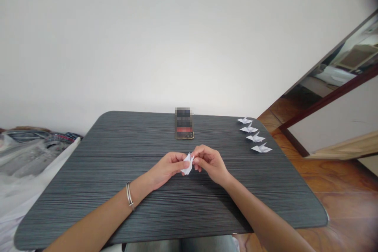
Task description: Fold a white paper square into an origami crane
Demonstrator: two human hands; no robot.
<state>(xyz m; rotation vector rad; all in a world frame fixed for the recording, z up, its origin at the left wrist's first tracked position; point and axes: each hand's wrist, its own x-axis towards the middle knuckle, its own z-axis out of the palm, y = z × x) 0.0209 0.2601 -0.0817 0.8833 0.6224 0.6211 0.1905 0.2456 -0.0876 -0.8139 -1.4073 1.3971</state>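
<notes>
Both hands meet over the middle of a dark grey striped table (118, 189). My left hand (167, 169) and my right hand (209, 161) pinch a small folded piece of white paper (188, 164) between their fingertips, just above the tabletop. The left holds its left side, the right its upper right edge. A silver bracelet (129, 195) sits on my left wrist.
Several finished white paper cranes (254, 138) stand in a row along the table's far right edge. A phone (184, 123) leans upright at the far middle. Clothes and a white sheet (29, 153) lie to the left. Wooden floor (333, 181) and a mirror lie to the right.
</notes>
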